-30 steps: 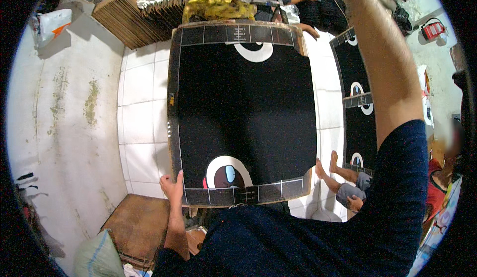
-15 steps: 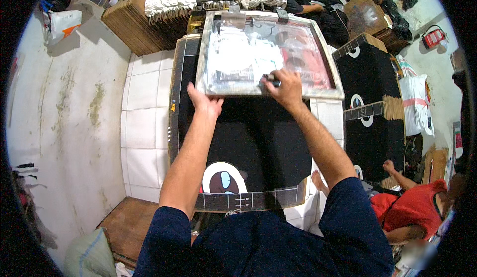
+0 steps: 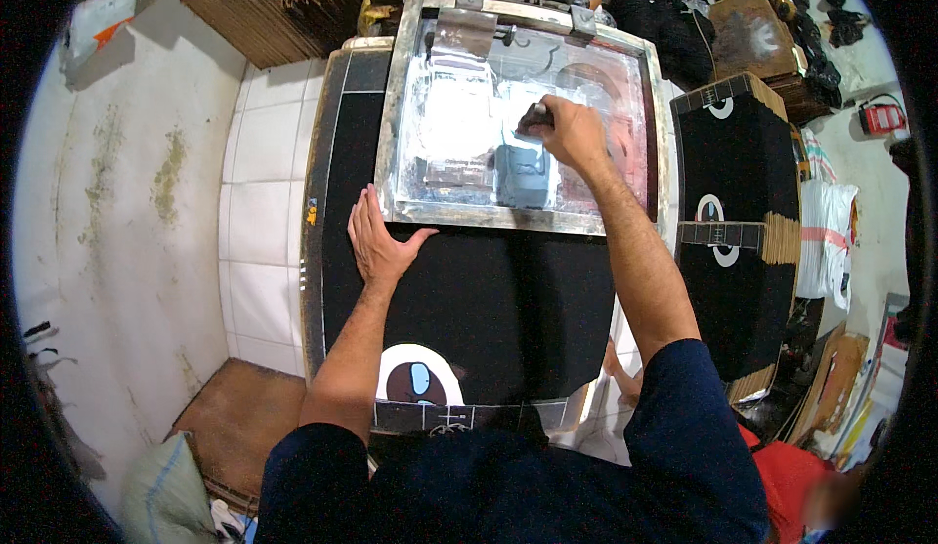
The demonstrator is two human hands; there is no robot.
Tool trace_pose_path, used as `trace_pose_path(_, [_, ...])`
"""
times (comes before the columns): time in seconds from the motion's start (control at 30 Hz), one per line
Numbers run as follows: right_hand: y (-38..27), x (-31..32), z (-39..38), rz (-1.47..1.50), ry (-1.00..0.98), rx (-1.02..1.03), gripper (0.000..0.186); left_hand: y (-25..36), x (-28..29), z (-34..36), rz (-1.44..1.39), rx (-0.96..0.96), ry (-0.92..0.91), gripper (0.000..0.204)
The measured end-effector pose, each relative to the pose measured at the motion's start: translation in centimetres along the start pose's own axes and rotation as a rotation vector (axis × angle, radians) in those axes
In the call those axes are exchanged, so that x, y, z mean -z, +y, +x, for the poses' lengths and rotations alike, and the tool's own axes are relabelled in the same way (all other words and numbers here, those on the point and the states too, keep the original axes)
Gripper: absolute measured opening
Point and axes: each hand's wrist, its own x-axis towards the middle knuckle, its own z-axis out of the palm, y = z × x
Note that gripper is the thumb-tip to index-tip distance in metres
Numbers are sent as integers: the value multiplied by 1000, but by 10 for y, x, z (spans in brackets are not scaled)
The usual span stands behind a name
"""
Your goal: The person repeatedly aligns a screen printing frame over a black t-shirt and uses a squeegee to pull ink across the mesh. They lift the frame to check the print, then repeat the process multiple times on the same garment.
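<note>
- The right hand (image 3: 575, 136) is above the framed screen (image 3: 508, 222), and its fingers are closed around a small dark tool (image 3: 534, 120); whether this tool touches the mesh, I cannot tell from my place.
- The left hand (image 3: 381, 249) is beside the near left corner of the frame, its thumb spread wide from the other fingers and holding nothing that I can see.
- The framed screen lies over the far part of the black cloth (image 3: 469, 310); two metal clamps (image 3: 583, 22) are at its far edge.
- Near the person, the cloth shows an eye print (image 3: 420, 378).
- To the right, I see stacked boards (image 3: 782, 241) with more black cloth.
</note>
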Motion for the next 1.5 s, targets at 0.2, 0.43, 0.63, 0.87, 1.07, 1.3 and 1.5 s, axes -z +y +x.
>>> trace_pose_path(0.2, [-15, -4, -32, 29, -38, -59, 17, 1, -1, 1, 23, -9, 28, 125])
trace_pose_path(0.43, [-21, -5, -70, 37, -107, -29, 18, -1, 0, 0, 1, 5, -33, 125])
trace_pose_path(0.63, [-12, -30, -57, -8, -20, 80, 9, 1, 1, 0, 16, 0, -6, 124])
trace_pose_path(0.87, [35, -37, 94, -111, 44, 142, 30, 3, 3, 2, 30, 8, -19, 123])
trace_pose_path(1.07, [4, -42, 6, -107, 77, 79, 19, 1, 2, 0, 0, 13, -36, 123])
trace_pose_path(1.3, [12, -30, 56, -122, 271, 201, 18, 2, 3, 2, 2, 0, -12, 122])
trace_pose_path(1.5, [24, -44, 74, -74, 75, 119, 24, 1, 3, 1, 26, 37, -92, 123])
